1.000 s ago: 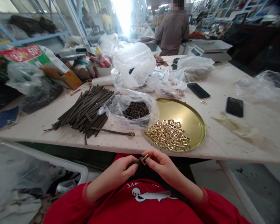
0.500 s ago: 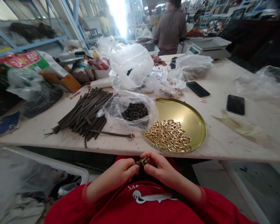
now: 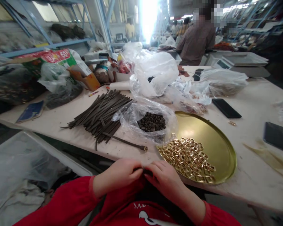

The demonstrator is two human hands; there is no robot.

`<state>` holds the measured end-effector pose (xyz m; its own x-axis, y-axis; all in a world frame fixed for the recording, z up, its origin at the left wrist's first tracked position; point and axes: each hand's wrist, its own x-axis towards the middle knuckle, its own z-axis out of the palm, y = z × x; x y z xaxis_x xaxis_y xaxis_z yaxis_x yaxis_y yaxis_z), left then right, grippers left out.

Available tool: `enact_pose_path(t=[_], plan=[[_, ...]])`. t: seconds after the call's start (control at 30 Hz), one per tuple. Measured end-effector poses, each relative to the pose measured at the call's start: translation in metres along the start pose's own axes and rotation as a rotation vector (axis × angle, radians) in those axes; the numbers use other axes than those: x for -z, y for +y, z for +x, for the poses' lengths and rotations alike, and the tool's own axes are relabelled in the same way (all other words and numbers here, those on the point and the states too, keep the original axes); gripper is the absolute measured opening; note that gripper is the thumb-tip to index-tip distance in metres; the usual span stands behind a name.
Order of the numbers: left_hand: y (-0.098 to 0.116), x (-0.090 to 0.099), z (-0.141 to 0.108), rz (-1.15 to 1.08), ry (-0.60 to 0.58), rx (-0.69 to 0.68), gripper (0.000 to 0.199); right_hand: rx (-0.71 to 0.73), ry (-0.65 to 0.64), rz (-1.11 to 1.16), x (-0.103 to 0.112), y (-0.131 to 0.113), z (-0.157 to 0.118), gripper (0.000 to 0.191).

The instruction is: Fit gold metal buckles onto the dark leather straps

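In front of my red top, both hands meet just below the table edge. My left hand (image 3: 124,172) is closed in a pinch, and my right hand (image 3: 166,177) has its fingers bent tightly beside it. A dark strap (image 3: 148,171) shows as a thin sliver between them; the fingers cover its buckle. Beyond the hands lies a finished-looking dark strap (image 3: 124,140) with a gold buckle at its end. Gold buckles (image 3: 188,160) are heaped on a round brass-coloured tray (image 3: 217,135). A clear plastic bag (image 3: 129,117) holds small dark loops (image 3: 153,121), next to a pile of dark straps (image 3: 101,113).
Two black phones (image 3: 226,108) (image 3: 277,136) lie on the right. Plastic bags (image 3: 158,72) crowd the table's back. A blue booklet (image 3: 30,111) is at left, a plastic-lined bin (image 3: 25,166) below. A person (image 3: 196,39) stands beyond, near a scale (image 3: 242,62).
My view has swung left, so the table things sit further right. The fingers have closed over the strap's gold buckle, which showed between my hands before.
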<state>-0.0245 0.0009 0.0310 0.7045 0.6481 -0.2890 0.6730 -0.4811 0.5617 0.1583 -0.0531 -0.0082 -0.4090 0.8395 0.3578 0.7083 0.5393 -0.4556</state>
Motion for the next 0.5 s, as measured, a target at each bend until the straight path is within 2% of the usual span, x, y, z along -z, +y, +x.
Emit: enact_pose_path(t=[0.13,0.27,0.37,0.43,0.5], plan=[[-0.032,0.019,0.029,0.347,0.295,-0.024,0.024,-0.109,0.098,-0.111,-0.013,0.022,0.039,0.018],[-0.06,0.008,0.055,0.481,0.408,-0.03,0.019,-0.108,0.043,-0.314,-0.037,0.04,0.056,0.03],[-0.076,0.009,0.057,0.486,0.479,-0.024,0.021,0.003,0.054,-0.46,-0.051,0.057,0.049,0.033],[-0.09,0.028,0.053,0.504,0.544,0.05,0.025,0.112,0.077,-0.509,-0.055,0.07,0.044,0.034],[-0.111,0.062,0.048,0.54,0.63,0.244,0.025,0.231,0.11,-0.534,-0.056,0.082,0.041,0.036]])
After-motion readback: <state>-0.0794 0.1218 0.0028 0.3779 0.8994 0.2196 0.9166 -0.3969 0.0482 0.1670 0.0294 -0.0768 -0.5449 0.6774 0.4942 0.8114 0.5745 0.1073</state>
